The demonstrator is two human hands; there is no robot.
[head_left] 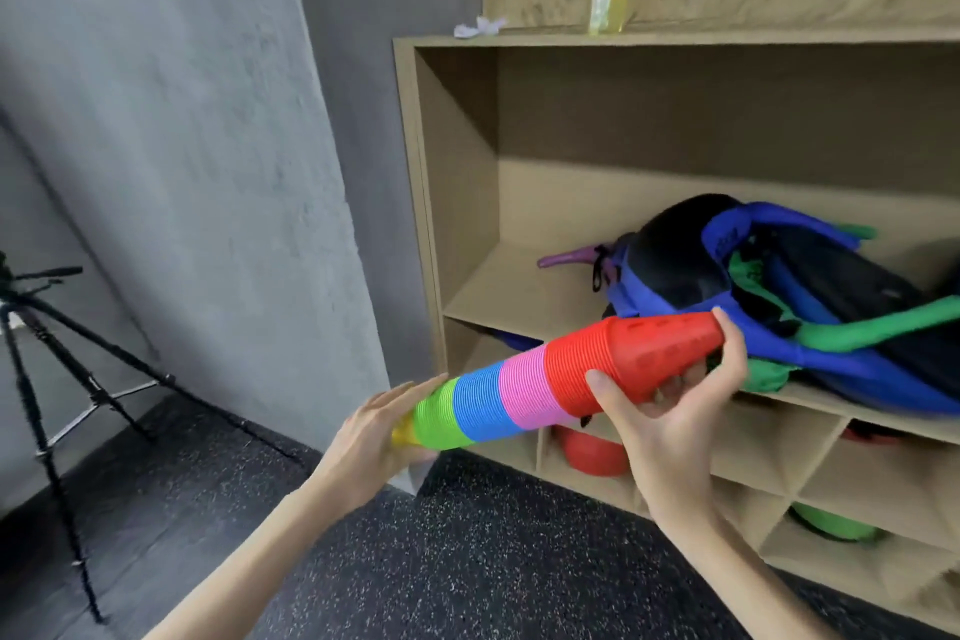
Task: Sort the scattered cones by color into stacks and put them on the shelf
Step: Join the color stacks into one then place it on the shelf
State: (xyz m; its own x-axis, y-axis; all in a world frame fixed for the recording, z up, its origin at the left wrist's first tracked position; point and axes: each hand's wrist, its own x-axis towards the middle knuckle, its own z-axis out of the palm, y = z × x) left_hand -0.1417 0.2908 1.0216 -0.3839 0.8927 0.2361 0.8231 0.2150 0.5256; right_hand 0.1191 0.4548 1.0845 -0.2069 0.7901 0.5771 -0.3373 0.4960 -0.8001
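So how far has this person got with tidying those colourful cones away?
Done: the plastic cones are nested in one long stack, grouped in bands of red, pink, blue, green and yellow. In hand: the right hand grips the red tip end, and the left hand supports the yellow base end, carrying it level before the wooden shelf unit. Left: setting it on the shelf beside the blue and black backpack.

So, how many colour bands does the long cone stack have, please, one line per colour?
Cone stack, held between the left hand and the right hand:
Red: 1
Pink: 1
Blue: 1
Green: 1
Yellow: 1
Total: 5 bands
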